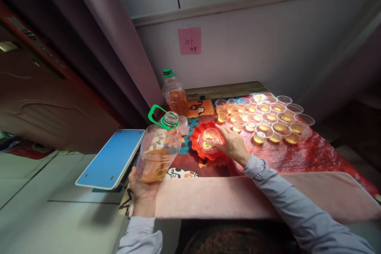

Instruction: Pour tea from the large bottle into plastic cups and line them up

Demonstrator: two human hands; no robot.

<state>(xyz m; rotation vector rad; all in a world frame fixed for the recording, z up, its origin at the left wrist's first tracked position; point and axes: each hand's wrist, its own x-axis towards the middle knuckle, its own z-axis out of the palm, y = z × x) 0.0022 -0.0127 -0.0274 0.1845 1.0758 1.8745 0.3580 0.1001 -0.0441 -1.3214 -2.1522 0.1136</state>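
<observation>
My left hand [143,186] grips the lower part of a clear plastic jug [160,147] from beneath. The jug tilts slightly, has a green handle ring [157,117] at its uncapped neck, and holds amber liquid in its lower part. Fingers of my right hand [233,143] are closed around the side of a clear plastic cup [212,137], which is over a red scalloped dish [198,149]. Whether the cup touches the dish I cannot tell. Several clear cups [258,133] with yellowish liquid stand in rows to the right of my right hand.
A second jug [175,97] with a green cap stands at the back left, near a small stack of clear cups [183,126]. A pink cloth [208,198] covers the table's front edge. Left of the table is a blue-topped stool [111,158]; a wall [253,47] rises behind.
</observation>
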